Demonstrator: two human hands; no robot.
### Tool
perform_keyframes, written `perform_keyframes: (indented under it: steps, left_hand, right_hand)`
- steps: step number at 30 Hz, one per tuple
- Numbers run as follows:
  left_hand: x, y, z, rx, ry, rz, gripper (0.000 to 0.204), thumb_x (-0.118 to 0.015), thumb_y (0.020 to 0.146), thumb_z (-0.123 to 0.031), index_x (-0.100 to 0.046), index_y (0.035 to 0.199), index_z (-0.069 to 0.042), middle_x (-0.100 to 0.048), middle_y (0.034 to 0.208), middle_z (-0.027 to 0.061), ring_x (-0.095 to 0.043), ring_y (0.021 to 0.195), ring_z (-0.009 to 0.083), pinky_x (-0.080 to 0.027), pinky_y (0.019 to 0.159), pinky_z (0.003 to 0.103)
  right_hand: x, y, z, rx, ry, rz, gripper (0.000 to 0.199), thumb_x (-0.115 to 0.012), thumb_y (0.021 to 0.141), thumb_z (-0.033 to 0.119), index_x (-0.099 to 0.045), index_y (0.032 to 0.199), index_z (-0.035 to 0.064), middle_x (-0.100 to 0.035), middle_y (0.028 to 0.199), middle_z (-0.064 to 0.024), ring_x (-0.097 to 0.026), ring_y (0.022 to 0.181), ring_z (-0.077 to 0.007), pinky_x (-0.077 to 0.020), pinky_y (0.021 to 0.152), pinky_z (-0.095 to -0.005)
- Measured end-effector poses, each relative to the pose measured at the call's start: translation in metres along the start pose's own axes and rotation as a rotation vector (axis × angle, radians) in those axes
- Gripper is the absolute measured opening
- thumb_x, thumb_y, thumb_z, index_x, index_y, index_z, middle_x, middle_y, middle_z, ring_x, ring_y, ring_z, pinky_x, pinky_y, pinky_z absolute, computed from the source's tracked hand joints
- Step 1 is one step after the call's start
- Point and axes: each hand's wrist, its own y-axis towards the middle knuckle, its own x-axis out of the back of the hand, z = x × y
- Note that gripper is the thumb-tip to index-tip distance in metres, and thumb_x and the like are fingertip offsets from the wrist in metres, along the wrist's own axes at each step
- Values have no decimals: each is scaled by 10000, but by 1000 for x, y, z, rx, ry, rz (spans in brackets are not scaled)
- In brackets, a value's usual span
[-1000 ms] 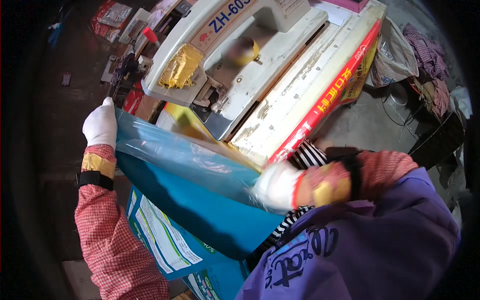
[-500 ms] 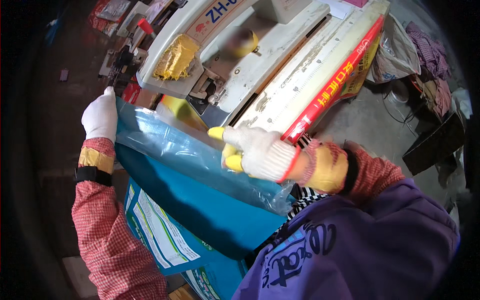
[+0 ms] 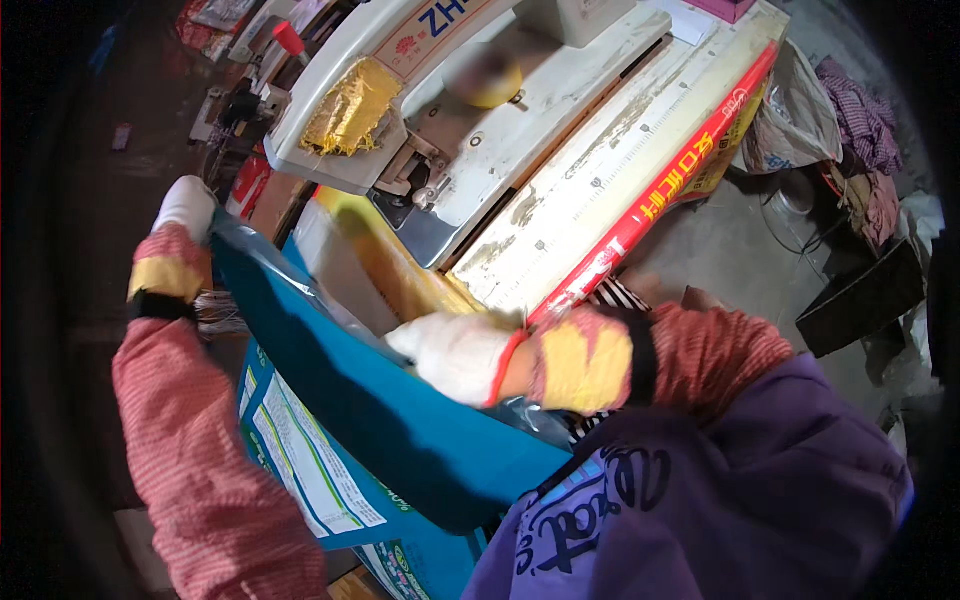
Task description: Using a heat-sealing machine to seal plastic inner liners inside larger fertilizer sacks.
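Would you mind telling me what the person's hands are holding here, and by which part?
Both gloved hands hold the blue sack by its open top edge: the left hand grips the far corner, the right hand the near part.

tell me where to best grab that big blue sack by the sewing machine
Best by its open top edge, at the two ends, coming from above. The blue sack stands upright with its mouth stretched toward the sewing machine. The left hand already pinches the far corner and the right hand the near side, so the thin rim stays taut and flat.
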Motion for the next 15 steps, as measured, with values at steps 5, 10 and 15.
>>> perform_keyframes:
  steps: [5, 10, 15]
  left_hand:
    - [-119, -28, -131, 87, -229, -595, 183, -462, 819, -155, -616, 805, -56, -638, 787, 161, -629, 731, 346, -503, 661, 437]
    - [-166, -65, -175, -238, -64, -408, 291, -489, 782, -103, -546, 1066, -120, -614, 919, 90, -618, 648, 264, -496, 550, 344]
    - [-168, -62, -158, -384, -141, -500, 358, -500, 753, -40, -541, 1100, -120, -606, 956, 69, -612, 782, 249, -501, 586, 328]
  right_hand:
    - [-30, -18, -7, -139, 102, -289, 274, -478, 808, 224, -547, 1047, 108, -606, 832, -149, -590, 786, -350, -451, 651, -444]
    - [27, -122, -69, -270, 222, -140, 311, -571, 833, 292, -575, 1077, 99, -637, 813, -117, -619, 817, -209, -466, 731, -321]
    - [33, -135, -85, -443, 510, -104, 209, -567, 864, 133, -599, 1061, 70, -634, 878, -57, -563, 851, -103, -446, 740, -253]
